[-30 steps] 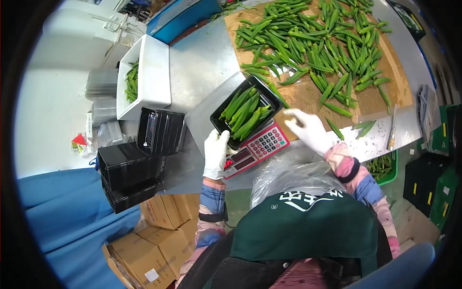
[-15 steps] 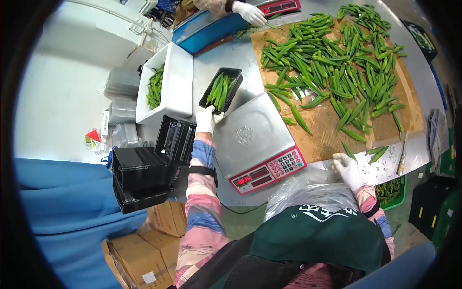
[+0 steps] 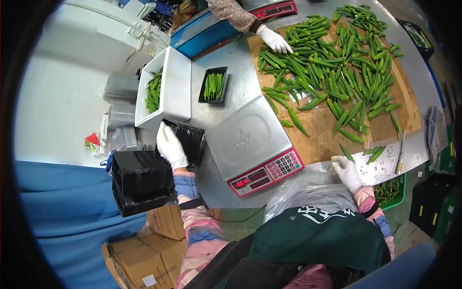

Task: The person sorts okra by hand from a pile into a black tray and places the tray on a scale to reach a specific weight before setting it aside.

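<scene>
My left hand (image 3: 172, 147), in a white glove, is closed at the upper rim of the nested black plastic trays (image 3: 192, 142), left of the scale. Its fingertips are partly hidden behind the rim. My right hand (image 3: 347, 173), also gloved, rests at the table's front edge with fingers loosely bent and apart, holding nothing visible. Near it lie a few loose okra pods (image 3: 347, 153) on the cardboard. A black tray filled with okra (image 3: 213, 85) stands on the metal table behind the scale (image 3: 250, 139), whose pan is bare.
A large okra pile (image 3: 332, 72) covers the cardboard sheet (image 3: 322, 144). Across the table is a co-worker's gloved hand (image 3: 275, 39). At left are a white foam box (image 3: 175, 89) holding okra and more black trays (image 3: 139, 171). A knife (image 3: 400, 161) lies at right.
My left hand has left the okra-filled tray standing on the table and come back to the nested black trays, which have shifted right. The co-worker's hand has reached toward the okra pile.
</scene>
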The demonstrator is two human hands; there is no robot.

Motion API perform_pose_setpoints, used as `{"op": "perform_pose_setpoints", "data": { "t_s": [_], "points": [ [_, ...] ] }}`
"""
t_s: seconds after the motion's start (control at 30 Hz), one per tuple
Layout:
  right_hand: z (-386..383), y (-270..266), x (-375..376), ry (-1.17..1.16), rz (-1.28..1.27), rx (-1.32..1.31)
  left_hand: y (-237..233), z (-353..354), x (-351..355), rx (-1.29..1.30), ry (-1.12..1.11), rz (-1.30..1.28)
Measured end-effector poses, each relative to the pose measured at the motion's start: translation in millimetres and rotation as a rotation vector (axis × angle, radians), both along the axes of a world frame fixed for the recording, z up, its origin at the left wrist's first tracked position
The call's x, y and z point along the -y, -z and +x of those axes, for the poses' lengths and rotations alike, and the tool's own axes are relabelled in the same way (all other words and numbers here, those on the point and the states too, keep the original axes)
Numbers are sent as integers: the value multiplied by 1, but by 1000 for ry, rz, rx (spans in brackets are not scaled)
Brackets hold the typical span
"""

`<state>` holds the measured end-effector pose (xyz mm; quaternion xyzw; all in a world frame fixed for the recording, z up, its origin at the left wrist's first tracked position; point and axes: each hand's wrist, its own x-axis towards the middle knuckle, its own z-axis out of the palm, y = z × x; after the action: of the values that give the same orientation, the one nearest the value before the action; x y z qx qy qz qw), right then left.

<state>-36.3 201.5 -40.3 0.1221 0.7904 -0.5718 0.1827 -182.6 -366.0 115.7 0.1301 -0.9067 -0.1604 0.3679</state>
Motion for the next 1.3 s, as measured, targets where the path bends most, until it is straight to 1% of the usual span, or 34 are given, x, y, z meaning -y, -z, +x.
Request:
{"op": "perform_pose_setpoints", "data": {
  "t_s": [0.03,0.1,0.13,0.2,0.23,0.27,0.3,0.33,0.37,0.43,0.5,0.53,0.57,0.6,0.63,0.67,0.7,0.77,0.8,0.83,0.9,0.93,0.97,1.03,1.07,1.17,1.2,1.23,1.3],
  "points": [
    [-1,-1,0,-13,2,9,1,15,19,71,-63,-15],
    [0,4,3,-45,28,-21,14,47,51,312,-56,128],
    [0,13,4,-64,58,-57,46,59,93,342,27,62],
    [3,16,3,-82,94,-79,35,76,69,300,-17,96],
    [3,10,5,-107,116,-134,35,78,69,309,-37,109],
    [3,7,5,-160,215,-229,38,74,76,337,-39,126],
    [2,-2,5,-166,146,-166,41,67,85,361,-43,143],
    [4,3,6,-142,144,-169,43,63,95,367,-31,224],
    [1,-21,6,-197,280,-143,43,59,105,369,-26,302],
    [7,-3,3,-146,216,-157,44,56,128,373,-22,497],
    [9,-5,-4,-121,228,-179,42,52,126,243,-54,510],
    [11,-5,-8,-111,230,-190,42,48,130,113,-113,460],
    [15,-4,-13,-82,261,-163,40,45,135,-43,-59,590],
    [19,-4,-18,-53,288,-135,27,44,112,-150,-109,638],
    [21,-6,-20,-28,313,-109,11,47,75,-260,-163,683],
    [17,-21,-23,-68,484,3,-1,51,45,-173,-158,429],
    [16,-16,-27,-56,563,-108,-1,56,12,-156,-50,191],
    [17,-2,-37,-32,718,-331,4,65,-60,61,87,132],
    [15,0,-40,-31,822,-415,9,75,-86,211,167,-19],
    [13,1,-41,-43,836,-388,14,80,-108,362,254,-170],
    [8,4,-41,-60,869,-326,38,93,-129,461,452,-65],
    [5,13,-42,-88,848,-250,41,96,-139,514,480,-154],
    [7,20,-44,-77,787,-228,43,98,-152,464,469,-73],
    [6,21,-48,-62,664,-194,30,102,-193,364,432,89],
    [11,22,-52,0,625,-257,22,100,-210,368,452,154],
    [18,9,-87,92,664,-315,8,84,-266,413,572,350],
    [19,2,-99,128,773,-363,10,78,-286,445,619,421],
    [22,24,-120,126,859,-468,12,72,-307,476,667,488],
    [23,31,-148,78,974,-538,30,54,-346,576,826,546]
  ]
}}
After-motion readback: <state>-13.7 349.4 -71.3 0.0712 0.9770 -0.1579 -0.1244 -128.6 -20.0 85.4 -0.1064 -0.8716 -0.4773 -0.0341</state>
